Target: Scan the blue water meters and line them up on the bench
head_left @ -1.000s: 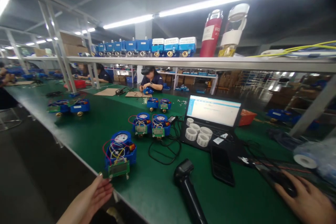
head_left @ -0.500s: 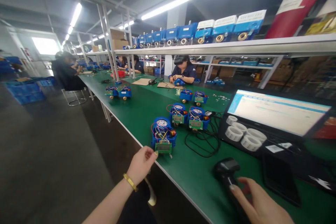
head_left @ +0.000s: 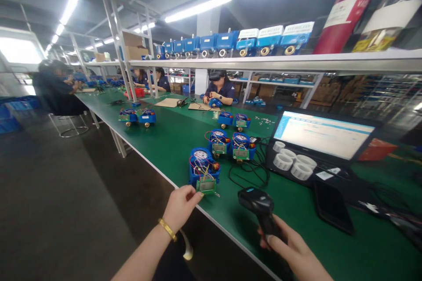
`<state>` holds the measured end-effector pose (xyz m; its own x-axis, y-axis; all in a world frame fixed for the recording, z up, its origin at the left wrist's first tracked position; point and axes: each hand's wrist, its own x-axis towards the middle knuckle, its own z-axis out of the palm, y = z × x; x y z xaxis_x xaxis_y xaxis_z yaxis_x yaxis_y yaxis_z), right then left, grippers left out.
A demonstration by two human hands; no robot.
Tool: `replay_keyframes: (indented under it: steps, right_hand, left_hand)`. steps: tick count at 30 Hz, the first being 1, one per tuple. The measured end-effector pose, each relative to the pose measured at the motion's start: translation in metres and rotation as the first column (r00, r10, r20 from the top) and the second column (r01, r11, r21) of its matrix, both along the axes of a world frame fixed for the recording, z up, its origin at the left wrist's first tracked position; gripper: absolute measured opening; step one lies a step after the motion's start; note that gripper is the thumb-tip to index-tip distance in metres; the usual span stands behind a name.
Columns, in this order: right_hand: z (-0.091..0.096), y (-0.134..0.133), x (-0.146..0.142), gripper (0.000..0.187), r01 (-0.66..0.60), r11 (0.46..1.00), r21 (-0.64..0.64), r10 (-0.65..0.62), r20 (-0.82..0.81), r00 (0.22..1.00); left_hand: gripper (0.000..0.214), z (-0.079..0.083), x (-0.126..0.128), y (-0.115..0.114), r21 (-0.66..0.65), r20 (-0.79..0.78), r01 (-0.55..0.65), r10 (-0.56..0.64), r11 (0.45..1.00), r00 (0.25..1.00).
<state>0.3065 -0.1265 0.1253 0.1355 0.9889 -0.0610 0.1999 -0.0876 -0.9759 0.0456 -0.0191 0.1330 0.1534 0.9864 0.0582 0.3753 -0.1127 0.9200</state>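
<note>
Surface (head_left: 171, 140): matt green mat, smooth, with a pale edge strip. Nearest meter (head_left: 202, 167): glossy blue plastic body, bare green circuit board, plastic-sheathed coloured wires. Scanner (head_left: 259, 206): black plastic, semi-gloss. Bracelet (head_left: 168, 228): polished gold-toned metal. Tape rolls (head_left: 292, 164): white, probably paper; the view is blurred. Shelf (head_left: 280, 60): painted grey metal.

A factory assembly line: long green bench (head_left: 171, 140), shelved blue meters (head_left: 227, 40), seated workers (head_left: 219, 90).

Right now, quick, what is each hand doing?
Left hand: fingers pinched on the green board of the nearest blue meter.
Right hand: closed around the black scanner.
</note>
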Motion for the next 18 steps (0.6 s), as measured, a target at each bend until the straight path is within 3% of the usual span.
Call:
replay_keyframes:
  steps: [4,10,14,18]
  right_hand:
    - [0.0,-0.009,-0.046,0.03,0.03,0.999,0.044,-0.026,-0.085,0.996]
    - [-0.013,-0.005,-0.094,0.036,0.136,0.984,0.116,-0.133,-0.038,0.99]
    - [-0.012,-0.001,-0.113,0.036,0.186,0.969,0.163,-0.185,-0.022,0.982]
    - [-0.015,0.002,-0.117,0.034,0.177,0.964,0.198,-0.18,0.0,0.984]
  left_hand:
    - [0.039,0.018,-0.001,0.002,-0.222,0.241,0.097,-0.042,0.97,0.97]
    - [0.032,0.052,-0.007,0.01,-0.455,0.575,0.205,0.111,0.866,0.81]
    - [0.031,0.062,-0.005,0.012,-0.513,0.654,0.227,0.206,0.828,0.728]
    - [0.031,0.063,-0.001,0.01,-0.519,0.669,0.238,0.216,0.821,0.711]
